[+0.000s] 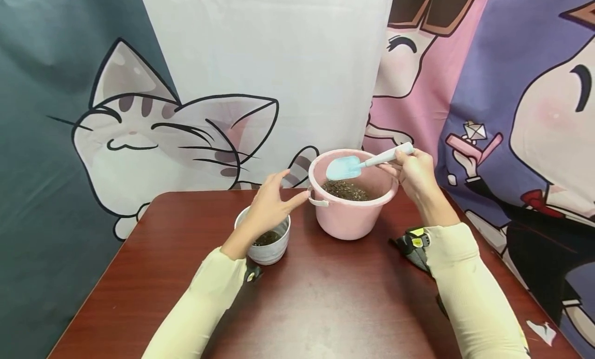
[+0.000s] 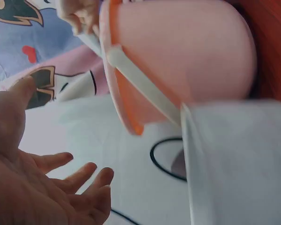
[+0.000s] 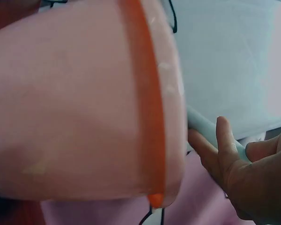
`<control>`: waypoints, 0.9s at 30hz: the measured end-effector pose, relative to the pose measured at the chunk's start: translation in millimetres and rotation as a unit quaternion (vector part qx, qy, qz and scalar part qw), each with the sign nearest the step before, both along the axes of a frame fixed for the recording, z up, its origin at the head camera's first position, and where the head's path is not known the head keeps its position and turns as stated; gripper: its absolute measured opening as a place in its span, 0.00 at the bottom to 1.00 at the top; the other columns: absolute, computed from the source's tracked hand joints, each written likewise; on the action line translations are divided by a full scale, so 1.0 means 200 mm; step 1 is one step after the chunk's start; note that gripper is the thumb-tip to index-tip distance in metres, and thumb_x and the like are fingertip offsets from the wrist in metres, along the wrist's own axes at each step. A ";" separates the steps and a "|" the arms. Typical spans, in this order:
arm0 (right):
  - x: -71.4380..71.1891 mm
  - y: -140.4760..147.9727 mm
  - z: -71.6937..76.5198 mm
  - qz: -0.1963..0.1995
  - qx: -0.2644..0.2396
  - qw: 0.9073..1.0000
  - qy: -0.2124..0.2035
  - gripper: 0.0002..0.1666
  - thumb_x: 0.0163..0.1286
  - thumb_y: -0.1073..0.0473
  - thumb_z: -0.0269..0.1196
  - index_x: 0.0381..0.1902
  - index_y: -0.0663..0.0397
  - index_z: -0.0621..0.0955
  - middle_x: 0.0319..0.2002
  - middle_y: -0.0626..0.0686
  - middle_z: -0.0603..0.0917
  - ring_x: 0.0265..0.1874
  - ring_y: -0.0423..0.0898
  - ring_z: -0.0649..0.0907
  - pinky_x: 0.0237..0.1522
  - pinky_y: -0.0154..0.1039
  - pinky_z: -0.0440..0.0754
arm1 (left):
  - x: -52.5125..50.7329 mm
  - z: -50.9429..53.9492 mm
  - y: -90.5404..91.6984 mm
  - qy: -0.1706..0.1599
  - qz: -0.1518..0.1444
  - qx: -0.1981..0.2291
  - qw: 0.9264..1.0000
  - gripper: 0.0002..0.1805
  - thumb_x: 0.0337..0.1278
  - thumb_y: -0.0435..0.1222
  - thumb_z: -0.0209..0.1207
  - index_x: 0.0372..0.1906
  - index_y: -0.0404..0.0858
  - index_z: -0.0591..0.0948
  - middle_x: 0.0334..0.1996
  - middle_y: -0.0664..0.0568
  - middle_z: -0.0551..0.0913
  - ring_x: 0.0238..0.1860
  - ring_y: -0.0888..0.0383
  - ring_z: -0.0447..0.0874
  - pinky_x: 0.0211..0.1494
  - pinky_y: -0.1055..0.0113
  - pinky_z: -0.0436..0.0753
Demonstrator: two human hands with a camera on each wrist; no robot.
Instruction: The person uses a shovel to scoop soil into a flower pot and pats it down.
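Observation:
My right hand (image 1: pixel 415 174) grips the white handle of a small trowel (image 1: pixel 345 168) with a pale blue blade. The blade is over the mouth of a pink bucket (image 1: pixel 349 219), which has dark soil (image 1: pixel 346 190) at its bottom. In the right wrist view, the fingers (image 3: pixel 227 140) curl about the handle beside the bucket's rim. My left hand (image 1: pixel 270 206) hovers over a white pot (image 1: pixel 268 254) with some soil in it, thumb and fingers spread and holding nothing. Its thumb tip comes near the bucket's white carrying handle (image 1: pixel 318 202); whether they touch I cannot tell.
Both containers stand on a reddish-brown table (image 1: pixel 321 302), the pot left of the bucket. A cloth backdrop (image 1: pixel 279 44) with cartoon figures hangs right behind the table. A white scrap (image 1: pixel 542 332) lies near the table's right edge.

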State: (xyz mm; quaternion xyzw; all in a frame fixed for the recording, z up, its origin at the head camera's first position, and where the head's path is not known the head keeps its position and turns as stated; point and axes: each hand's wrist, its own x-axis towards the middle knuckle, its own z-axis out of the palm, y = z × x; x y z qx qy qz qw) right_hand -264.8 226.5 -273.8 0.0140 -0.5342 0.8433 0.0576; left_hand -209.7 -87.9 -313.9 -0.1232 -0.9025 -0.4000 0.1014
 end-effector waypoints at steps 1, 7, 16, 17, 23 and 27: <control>-0.01 0.00 -0.01 -0.006 0.011 1.000 -0.005 0.05 0.77 0.70 0.47 0.48 0.66 0.66 0.31 0.56 0.84 0.34 0.47 0.88 0.44 0.41 0.83 | -0.01 0.01 0.02 -0.004 -0.005 0.005 1.000 0.45 0.59 0.60 0.62 0.74 0.39 0.64 0.69 0.44 0.67 0.67 0.47 0.69 0.68 0.48 0.66; -0.08 -0.01 -0.06 -0.056 0.075 0.994 -0.049 0.12 0.76 0.71 0.45 0.54 0.71 0.66 0.41 0.61 0.75 0.38 0.45 0.85 0.48 0.40 0.81 | -0.09 0.00 0.17 -0.021 -0.021 0.011 1.000 0.45 0.61 0.58 0.62 0.74 0.37 0.63 0.69 0.41 0.68 0.68 0.46 0.68 0.68 0.50 0.67; -0.14 -0.07 -0.11 -0.148 0.237 0.958 -0.065 0.23 0.76 0.68 0.49 0.65 0.74 0.64 0.59 0.69 0.73 0.54 0.58 0.81 0.42 0.34 0.83 | -0.15 -0.10 0.32 -0.038 0.020 0.014 0.999 0.46 0.57 0.60 0.64 0.74 0.43 0.63 0.62 0.42 0.71 0.59 0.48 0.74 0.60 0.48 0.74; -0.15 -0.07 -0.12 -0.156 0.256 0.952 -0.060 0.23 0.76 0.68 0.50 0.64 0.74 0.66 0.59 0.70 0.74 0.53 0.58 0.82 0.41 0.33 0.83 | -0.14 -0.10 0.33 -0.042 0.023 0.018 0.999 0.47 0.55 0.60 0.65 0.75 0.43 0.63 0.63 0.42 0.71 0.59 0.47 0.75 0.60 0.47 0.74; -0.16 -0.09 -0.14 -0.164 0.316 0.933 -0.050 0.21 0.74 0.66 0.52 0.60 0.75 0.71 0.55 0.70 0.78 0.42 0.51 0.87 0.37 0.33 0.84 | -0.14 -0.12 0.36 -0.050 0.028 0.043 0.997 0.55 0.45 0.60 0.71 0.75 0.42 0.61 0.66 0.40 0.68 0.61 0.44 0.74 0.60 0.48 0.74; -0.17 -0.09 -0.14 -0.192 0.392 0.898 -0.047 0.20 0.73 0.64 0.54 0.58 0.72 0.75 0.53 0.68 0.81 0.48 0.55 0.86 0.49 0.40 0.83 | -0.15 -0.12 0.37 -0.048 0.028 0.044 0.997 0.55 0.44 0.60 0.72 0.75 0.41 0.61 0.65 0.40 0.68 0.62 0.45 0.73 0.61 0.49 0.74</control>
